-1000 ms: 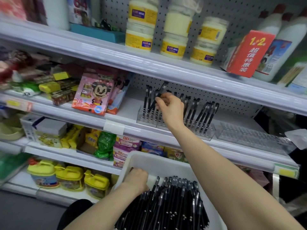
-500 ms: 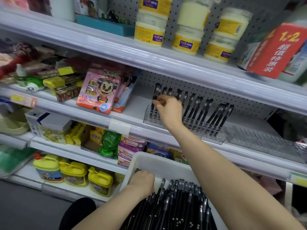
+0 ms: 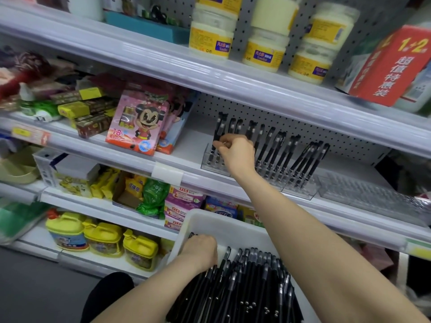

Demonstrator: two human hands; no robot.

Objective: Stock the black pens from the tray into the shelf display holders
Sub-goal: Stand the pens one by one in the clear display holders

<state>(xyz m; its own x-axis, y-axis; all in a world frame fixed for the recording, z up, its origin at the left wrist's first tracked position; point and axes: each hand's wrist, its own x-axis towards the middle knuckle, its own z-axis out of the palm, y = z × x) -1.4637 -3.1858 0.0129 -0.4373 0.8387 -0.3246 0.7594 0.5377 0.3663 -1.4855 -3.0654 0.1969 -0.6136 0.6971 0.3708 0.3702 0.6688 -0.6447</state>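
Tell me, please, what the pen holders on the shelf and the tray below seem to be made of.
The pen holders look like clear, glossy rigid plastic, perhaps acrylic: the black pens show through the walls. The tray looks like white, matte moulded plastic, with a smooth, rounded rim.
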